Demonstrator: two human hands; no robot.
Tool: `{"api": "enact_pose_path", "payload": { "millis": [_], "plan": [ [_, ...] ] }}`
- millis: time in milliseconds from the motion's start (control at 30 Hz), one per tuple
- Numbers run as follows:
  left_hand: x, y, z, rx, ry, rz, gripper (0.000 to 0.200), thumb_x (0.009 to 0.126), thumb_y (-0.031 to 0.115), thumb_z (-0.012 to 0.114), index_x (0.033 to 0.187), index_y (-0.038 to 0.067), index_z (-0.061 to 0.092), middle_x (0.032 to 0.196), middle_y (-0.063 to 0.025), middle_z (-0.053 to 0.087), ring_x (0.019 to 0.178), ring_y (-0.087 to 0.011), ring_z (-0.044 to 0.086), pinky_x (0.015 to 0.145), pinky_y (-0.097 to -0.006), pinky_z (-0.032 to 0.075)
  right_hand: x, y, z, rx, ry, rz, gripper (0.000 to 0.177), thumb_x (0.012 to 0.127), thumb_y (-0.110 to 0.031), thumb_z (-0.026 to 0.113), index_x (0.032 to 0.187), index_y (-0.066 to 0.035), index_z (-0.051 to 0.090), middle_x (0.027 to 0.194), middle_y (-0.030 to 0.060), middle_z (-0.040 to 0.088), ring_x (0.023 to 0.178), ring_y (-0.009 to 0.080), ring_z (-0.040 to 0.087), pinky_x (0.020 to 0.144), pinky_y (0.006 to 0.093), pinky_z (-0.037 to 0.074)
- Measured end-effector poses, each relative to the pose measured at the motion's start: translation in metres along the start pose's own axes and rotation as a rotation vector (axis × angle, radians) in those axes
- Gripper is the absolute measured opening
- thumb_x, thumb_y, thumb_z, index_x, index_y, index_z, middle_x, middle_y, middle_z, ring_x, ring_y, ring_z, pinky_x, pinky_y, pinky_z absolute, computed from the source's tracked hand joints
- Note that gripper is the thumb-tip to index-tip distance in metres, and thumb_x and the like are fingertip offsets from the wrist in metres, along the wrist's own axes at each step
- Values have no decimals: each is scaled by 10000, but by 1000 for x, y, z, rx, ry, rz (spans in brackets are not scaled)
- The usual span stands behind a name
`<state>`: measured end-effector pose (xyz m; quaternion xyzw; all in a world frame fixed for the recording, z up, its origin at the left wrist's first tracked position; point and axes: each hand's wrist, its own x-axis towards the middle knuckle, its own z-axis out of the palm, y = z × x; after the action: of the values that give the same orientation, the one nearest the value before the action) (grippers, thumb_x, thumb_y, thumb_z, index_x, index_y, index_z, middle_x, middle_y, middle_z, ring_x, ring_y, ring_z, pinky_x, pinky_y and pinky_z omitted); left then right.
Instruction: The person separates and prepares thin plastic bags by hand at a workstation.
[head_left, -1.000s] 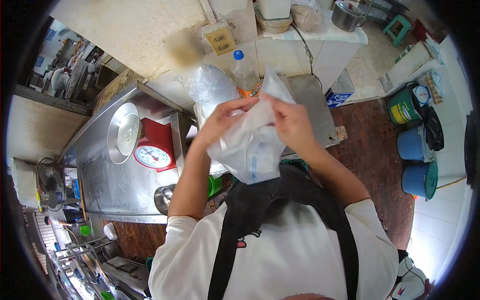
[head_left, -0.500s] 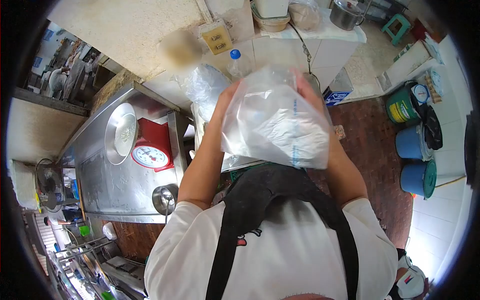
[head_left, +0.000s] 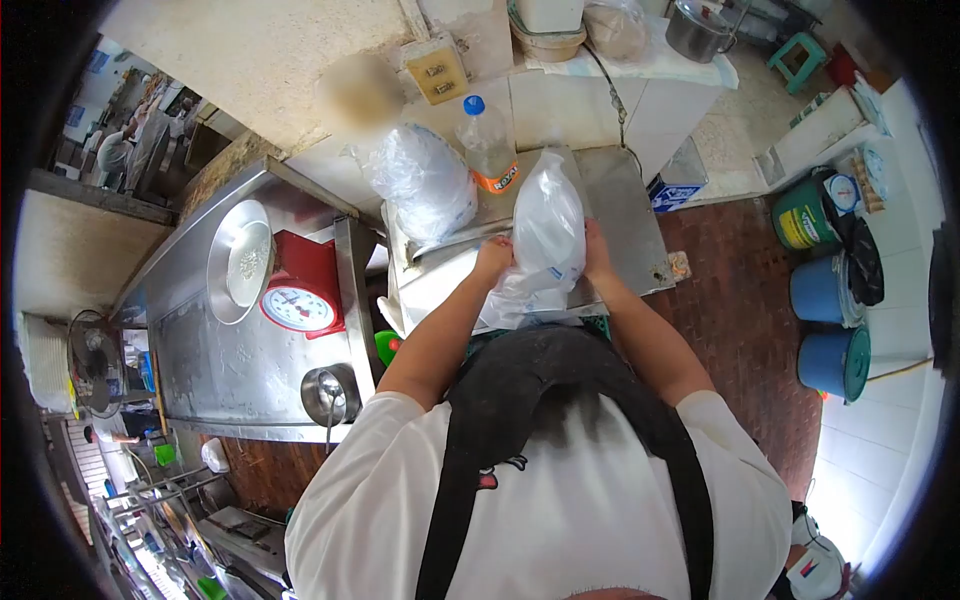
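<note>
1. Whitish plastic bag (head_left: 550, 205), filled out, between left hand (head_left: 492, 260) and right hand (head_left: 597, 253), over the metal worktop (head_left: 630, 205).
2. Left hand curled nearly closed on the bag's lower side; right hand against the other side, fingers hidden, hold impossible to tell.
3. Just beyond: bottle (head_left: 488, 150), second bag (head_left: 425, 188).

A blue-capped clear plastic bottle (head_left: 487, 150) and bulging translucent plastic bag (head_left: 425, 190) sit on a grey metal table (head_left: 622, 200); a red dial scale (head_left: 312, 268) tops a stainless-steel table (head_left: 225, 370).
</note>
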<state>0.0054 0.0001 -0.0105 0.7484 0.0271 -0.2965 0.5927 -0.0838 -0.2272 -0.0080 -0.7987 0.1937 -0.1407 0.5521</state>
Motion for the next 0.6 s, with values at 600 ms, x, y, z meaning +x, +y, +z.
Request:
{"api": "enact_pose_path", "payload": {
  "millis": [600],
  "plan": [
    [-223,252,-93,-159,-178,618,231,886,145,711,1043,-15,653,1062,-166,706,1001,-231,670,972,-370,485,-63,-343,-57,-82,-462,-690,397,840,-159,713,1207,-50,606,1018,132,618,942,322,589,866,388,477]
  ]
}}
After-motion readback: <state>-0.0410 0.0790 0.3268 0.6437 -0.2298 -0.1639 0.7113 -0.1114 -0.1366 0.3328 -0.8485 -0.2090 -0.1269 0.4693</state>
